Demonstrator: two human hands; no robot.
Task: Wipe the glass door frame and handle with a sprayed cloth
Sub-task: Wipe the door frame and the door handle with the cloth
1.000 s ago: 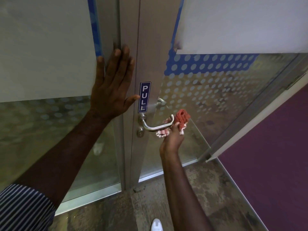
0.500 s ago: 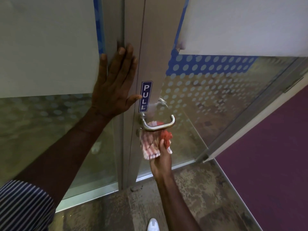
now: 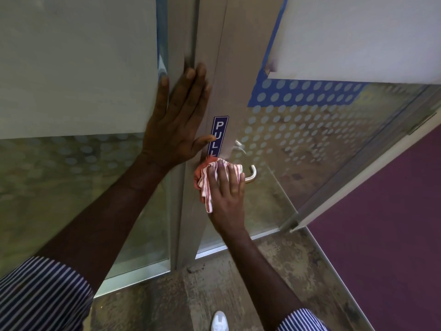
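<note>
The glass door's grey metal frame (image 3: 235, 75) runs upright through the middle of the view, with a blue PULL sign (image 3: 219, 130) on it. My right hand (image 3: 226, 192) presses a red-and-white striped cloth (image 3: 206, 180) over the silver lever handle (image 3: 252, 174), of which only the curved end shows. My left hand (image 3: 177, 120) lies flat with fingers spread against the frame post, left of the sign, its thumb tip touching the sign.
Frosted, dotted glass panels (image 3: 310, 130) flank the frame. The door stands ajar toward a purple carpet (image 3: 386, 230) on the right. Worn concrete floor (image 3: 171, 302) lies below, with a white shoe tip (image 3: 219, 321) at the bottom edge.
My right hand has come up from under the handle and now covers the handle's inner part with the cloth. The left hand stays flat on the frame.
</note>
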